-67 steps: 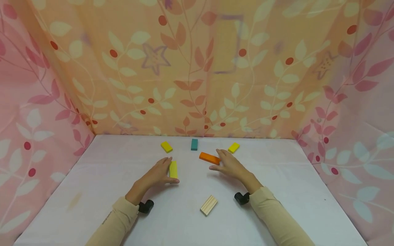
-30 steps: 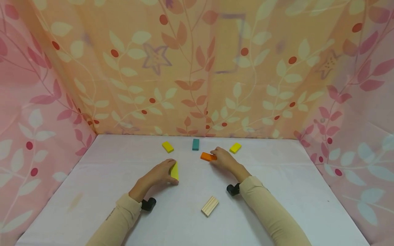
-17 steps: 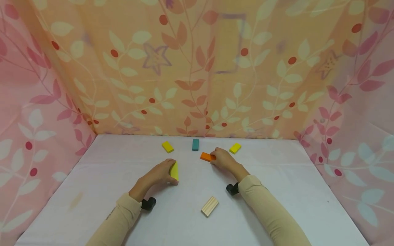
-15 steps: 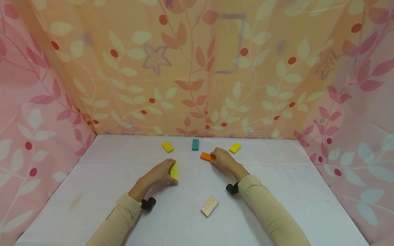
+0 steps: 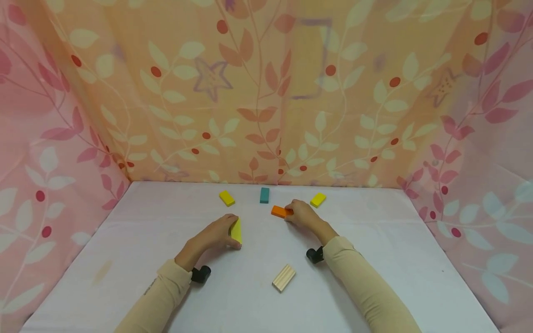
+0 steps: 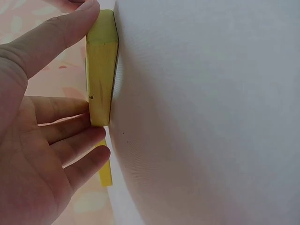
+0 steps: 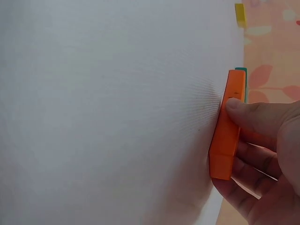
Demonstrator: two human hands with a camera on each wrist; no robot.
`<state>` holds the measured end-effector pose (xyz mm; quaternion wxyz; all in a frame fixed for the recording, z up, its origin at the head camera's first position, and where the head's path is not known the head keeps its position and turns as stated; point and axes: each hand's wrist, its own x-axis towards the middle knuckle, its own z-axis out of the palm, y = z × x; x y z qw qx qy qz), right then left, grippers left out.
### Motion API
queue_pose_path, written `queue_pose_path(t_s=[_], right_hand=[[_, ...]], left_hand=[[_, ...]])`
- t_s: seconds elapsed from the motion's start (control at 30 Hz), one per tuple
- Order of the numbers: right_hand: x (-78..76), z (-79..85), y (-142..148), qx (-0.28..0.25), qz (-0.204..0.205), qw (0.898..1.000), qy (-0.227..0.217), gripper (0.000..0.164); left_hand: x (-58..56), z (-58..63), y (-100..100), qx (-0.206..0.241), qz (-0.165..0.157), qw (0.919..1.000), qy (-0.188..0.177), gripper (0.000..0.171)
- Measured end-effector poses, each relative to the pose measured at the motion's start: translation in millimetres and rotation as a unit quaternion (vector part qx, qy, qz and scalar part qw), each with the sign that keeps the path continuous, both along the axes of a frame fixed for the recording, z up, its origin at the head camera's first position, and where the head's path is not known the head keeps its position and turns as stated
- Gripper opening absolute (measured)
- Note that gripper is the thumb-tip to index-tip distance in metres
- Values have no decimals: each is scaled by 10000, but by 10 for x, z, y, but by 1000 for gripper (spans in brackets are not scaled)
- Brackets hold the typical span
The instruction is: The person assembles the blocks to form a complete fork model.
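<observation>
My left hand (image 5: 213, 236) grips a light yellow wooden block (image 5: 236, 231) left of the table's middle. In the left wrist view the thumb presses one end of this yellow block (image 6: 104, 75), while the fingertips meet its opposite end. Farther right, my right hand (image 5: 304, 216) pinches an orange wooden block (image 5: 278, 212) by its right part. The right wrist view shows the thumb on one long side of the orange block (image 7: 226, 136), with the fingers behind it. Both blocks are right at the white tabletop, one long side down.
Along the back lie a yellow block (image 5: 226, 198), a teal block (image 5: 264, 195) and another yellow block (image 5: 318, 200). A plain grooved wooden block (image 5: 284, 278) lies near the front. Patterned cloth (image 5: 258, 152) hangs behind the white table (image 5: 366, 217) and at both sides.
Over the first second, my right hand moved left and took hold of the orange block, and my left fingers closed in on the yellow block. Since then both hands have stayed almost still.
</observation>
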<state>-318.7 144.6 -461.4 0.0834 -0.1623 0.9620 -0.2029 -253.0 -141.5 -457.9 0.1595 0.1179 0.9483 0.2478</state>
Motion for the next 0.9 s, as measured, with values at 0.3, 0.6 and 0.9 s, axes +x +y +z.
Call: queue_pose_path(t_s=[0.3,0.6,0.9], right_hand=[[3,-1,20,-100,73,9999,-17,39],[-11,-6,-17,-89,139,9999,-27,37],[-1,2,17,-66,146,9999,29,36]], left_hand=[[-6,-17,15,-38,-44,10000,64,92],[18,13,-34,-125,-170,9994,257,91],[-12,3,109,-124,-254,9989,379,91]])
